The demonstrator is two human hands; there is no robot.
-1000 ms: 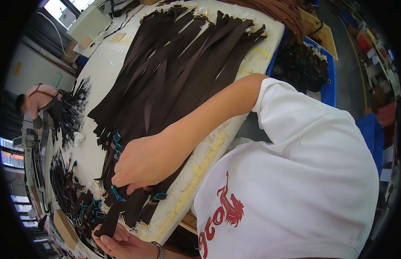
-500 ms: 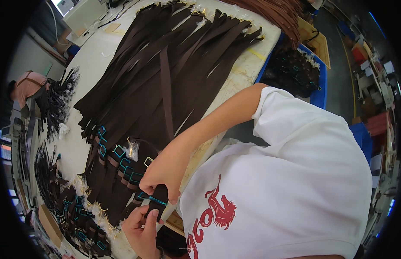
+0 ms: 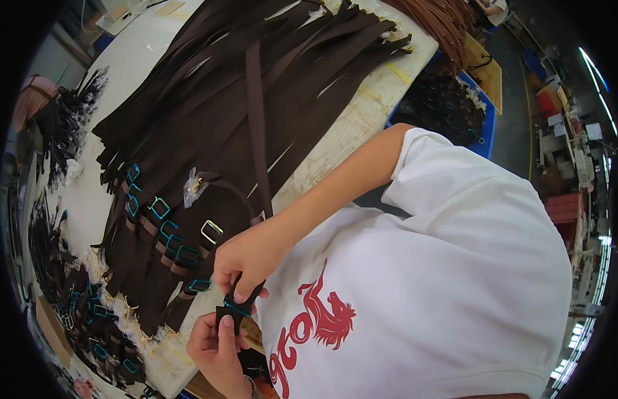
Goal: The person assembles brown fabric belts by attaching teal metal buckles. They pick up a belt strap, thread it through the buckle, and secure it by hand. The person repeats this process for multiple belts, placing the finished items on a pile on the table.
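A dark brown belt (image 3: 230, 324) with a teal-covered buckle (image 3: 236, 306) is held close in front of my shirt. My left hand (image 3: 216, 342) pinches its end below the buckle, thumb on top. Just above the buckle, my right hand (image 3: 246, 263) grips the belt with bent fingers. The two hands nearly meet. Beyond them lies a wide heap of dark brown belts (image 3: 196, 120), spread side by side. Several teal-covered buckles (image 3: 187, 255) sit in a row at its near end, along with a pale gold buckle (image 3: 211, 231).
The belts lie on a worn white table (image 3: 342, 143). A small plastic-wrapped buckle (image 3: 193, 187) rests on the heap. More buckled belts (image 3: 100, 326) lie at lower left. A blue crate (image 3: 485, 143) of dark straps stands right of the table. Another person (image 3: 36, 100) is at far left.
My hands have drawn closer together on the belt, and the right fingers now cover more of it near the buckle. The view has shifted slightly, moving the heap leftward and upward.
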